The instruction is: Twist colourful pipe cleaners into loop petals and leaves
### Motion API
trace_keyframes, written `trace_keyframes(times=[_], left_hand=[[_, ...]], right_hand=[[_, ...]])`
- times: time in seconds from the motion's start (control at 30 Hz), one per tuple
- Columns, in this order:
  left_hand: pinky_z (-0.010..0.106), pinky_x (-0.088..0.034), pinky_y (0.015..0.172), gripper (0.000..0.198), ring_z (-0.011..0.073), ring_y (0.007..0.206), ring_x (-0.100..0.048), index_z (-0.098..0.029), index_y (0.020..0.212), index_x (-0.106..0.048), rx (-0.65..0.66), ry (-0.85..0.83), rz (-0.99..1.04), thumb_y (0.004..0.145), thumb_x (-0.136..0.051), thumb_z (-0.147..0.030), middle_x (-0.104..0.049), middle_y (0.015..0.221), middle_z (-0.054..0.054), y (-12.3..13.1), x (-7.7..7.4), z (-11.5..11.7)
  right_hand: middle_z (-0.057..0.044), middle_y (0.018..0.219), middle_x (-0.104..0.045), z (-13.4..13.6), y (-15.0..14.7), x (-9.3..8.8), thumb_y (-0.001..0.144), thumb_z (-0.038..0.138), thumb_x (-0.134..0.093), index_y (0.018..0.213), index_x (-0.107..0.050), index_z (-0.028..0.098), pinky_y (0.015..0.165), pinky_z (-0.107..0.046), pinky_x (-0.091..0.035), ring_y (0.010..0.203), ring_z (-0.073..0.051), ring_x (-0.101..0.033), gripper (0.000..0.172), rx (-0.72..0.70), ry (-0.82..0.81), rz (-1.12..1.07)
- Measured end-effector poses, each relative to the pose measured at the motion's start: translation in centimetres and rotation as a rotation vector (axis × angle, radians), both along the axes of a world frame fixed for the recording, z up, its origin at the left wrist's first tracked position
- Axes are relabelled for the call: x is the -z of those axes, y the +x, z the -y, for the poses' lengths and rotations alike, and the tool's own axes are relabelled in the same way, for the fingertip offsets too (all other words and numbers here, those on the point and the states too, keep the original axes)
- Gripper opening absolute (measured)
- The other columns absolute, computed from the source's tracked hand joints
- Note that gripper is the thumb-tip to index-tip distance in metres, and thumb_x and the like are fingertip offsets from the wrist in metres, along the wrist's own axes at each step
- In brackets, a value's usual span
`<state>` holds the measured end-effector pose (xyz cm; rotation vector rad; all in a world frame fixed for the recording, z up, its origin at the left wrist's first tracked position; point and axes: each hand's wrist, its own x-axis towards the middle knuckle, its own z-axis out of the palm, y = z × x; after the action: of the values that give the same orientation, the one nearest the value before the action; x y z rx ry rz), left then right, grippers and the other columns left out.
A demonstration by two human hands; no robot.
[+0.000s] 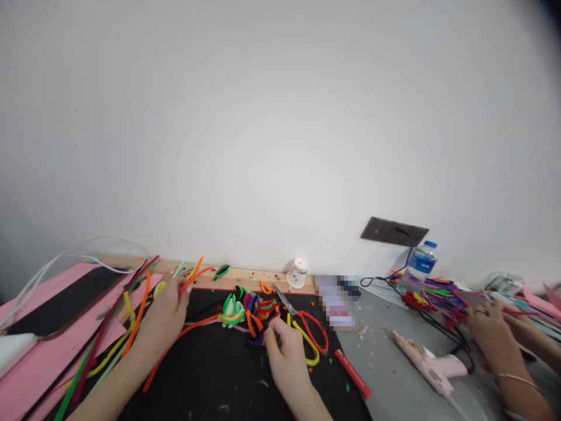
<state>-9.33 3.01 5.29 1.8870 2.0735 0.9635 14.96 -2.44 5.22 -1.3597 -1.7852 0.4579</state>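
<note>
"How do your hands stand, and where are the orange pipe cleaners [194, 276]?"

"They're in your left hand [173, 304], its fingers closed round them, near the far left corner of the black mat [210, 374]. Your right hand [284, 345] is curled, thumb and fingertip close together, at the near edge of a multicoloured bundle [263, 309]; whether it grips a strand, I cannot tell."

"Which way do they point?"

"Their free ends stick out past your left fingertips, toward the wall [245, 146] and to your right, one long axis steeper than the other. The scissors [293, 310] beside the bundle point away from you and leftward (yellow and red handles toward you)."

"Any writing you can read?"

"None for certain. The white cup [297, 275], upside down, bears dark marks too small to read. The bottle [421, 262] has a blue label, its pale lettering also too small. The red tube [353, 374] lies slanted at the mat's right edge."
</note>
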Motion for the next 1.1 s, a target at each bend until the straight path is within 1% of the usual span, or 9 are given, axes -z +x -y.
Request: trace_keyframes(times=[0.1,0.17,0.27,0.4,0.6,0.8,0.87,0.97,1.1], left_hand=[[0.030,-0.042,0.076,0.025,0.0226,0.089,-0.054,-0.017,0.099,-0.045,0.075,0.105,0.229,0.085,-0.031,-0.033,-0.054,0.089,0.005,0.8,0.2,0.2],[0.027,-0.043,0.064,0.026,0.0175,0.070,-0.052,-0.020,0.098,-0.046,0.166,0.087,0.431,0.085,-0.031,-0.037,-0.047,0.072,-0.001,1.5,0.5,0.3],[0.021,-0.030,0.041,0.031,0.0094,0.044,-0.033,-0.023,0.101,-0.043,0.309,-0.017,0.798,0.084,-0.033,-0.047,-0.031,0.059,-0.008,2.7,0.9,0.7],[0.018,-0.015,0.038,0.035,0.0058,0.043,-0.020,-0.021,0.094,-0.044,0.430,-0.230,0.981,0.080,-0.039,-0.053,-0.028,0.060,-0.009,4.3,0.6,1.7],[0.020,-0.012,0.040,0.037,0.0066,0.045,-0.016,-0.019,0.086,-0.048,0.722,-0.514,0.930,0.082,-0.037,-0.054,-0.027,0.058,-0.009,6.3,0.3,3.7],[0.021,-0.023,0.047,0.033,0.0092,0.052,-0.028,-0.017,0.081,-0.055,0.842,-0.460,0.597,0.088,-0.035,-0.042,-0.033,0.058,-0.008,7.6,-0.8,5.4],[0.021,-0.025,0.049,0.032,0.0093,0.052,-0.030,-0.017,0.082,-0.055,0.848,-0.445,0.540,0.088,-0.034,-0.041,-0.035,0.058,-0.008,7.7,-1.1,5.6],[0.020,-0.029,0.051,0.035,0.0094,0.052,-0.036,-0.017,0.072,-0.052,0.798,-0.415,0.502,0.089,-0.032,-0.041,-0.039,0.054,-0.007,7.8,-0.9,5.6],[0.018,-0.027,0.041,0.038,0.0074,0.041,-0.035,-0.017,0.070,-0.048,0.773,-0.468,0.558,0.089,-0.028,-0.044,-0.042,0.049,-0.007,8.1,0.0,5.3]], right_hand=[[0.006,0.052,-0.029,0.0,0.1,0.1,0.083,0.019,-0.038,0.056,-0.033,0.019,0.046,-0.022,-0.019,0.049,-0.009,-0.032,0.028,-0.004,-0.026,0.002],[0.006,0.053,-0.029,0.1,0.1,0.0,0.084,0.020,-0.037,0.057,-0.032,0.019,0.047,-0.022,-0.019,0.049,-0.009,-0.031,0.028,-0.006,-0.041,-0.007],[0.006,0.053,-0.028,0.1,0.0,-0.1,0.084,0.022,-0.038,0.057,-0.031,0.019,0.047,-0.022,-0.019,0.049,-0.009,-0.030,0.028,-0.013,-0.062,-0.035],[0.005,0.054,-0.030,0.1,0.0,-0.1,0.085,0.023,-0.037,0.058,-0.035,0.019,0.048,-0.023,-0.020,0.051,-0.010,-0.030,0.028,-0.031,-0.076,-0.081],[0.005,0.055,-0.036,0.1,-0.2,0.0,0.085,0.034,-0.042,0.068,-0.048,0.016,0.046,-0.021,-0.023,0.049,-0.010,-0.032,0.025,-0.145,-0.177,-0.321],[0.006,0.052,-0.043,-0.2,-0.7,0.3,0.081,0.037,-0.050,0.070,-0.048,0.017,0.041,-0.018,-0.024,0.044,-0.007,-0.034,0.023,-0.209,-0.309,-0.579],[0.007,0.050,-0.043,-0.3,-0.7,0.4,0.080,0.036,-0.052,0.070,-0.048,0.017,0.039,-0.017,-0.022,0.042,-0.006,-0.032,0.021,-0.205,-0.344,-0.634],[0.008,0.049,-0.041,-0.4,-0.6,0.4,0.080,0.035,-0.051,0.069,-0.046,0.017,0.036,-0.017,-0.019,0.037,-0.005,-0.029,0.022,-0.204,-0.383,-0.658],[0.007,0.052,-0.043,-0.4,-0.5,0.5,0.082,0.036,-0.050,0.070,-0.046,0.016,0.034,-0.016,-0.020,0.036,-0.004,-0.029,0.024,-0.228,-0.413,-0.649]])
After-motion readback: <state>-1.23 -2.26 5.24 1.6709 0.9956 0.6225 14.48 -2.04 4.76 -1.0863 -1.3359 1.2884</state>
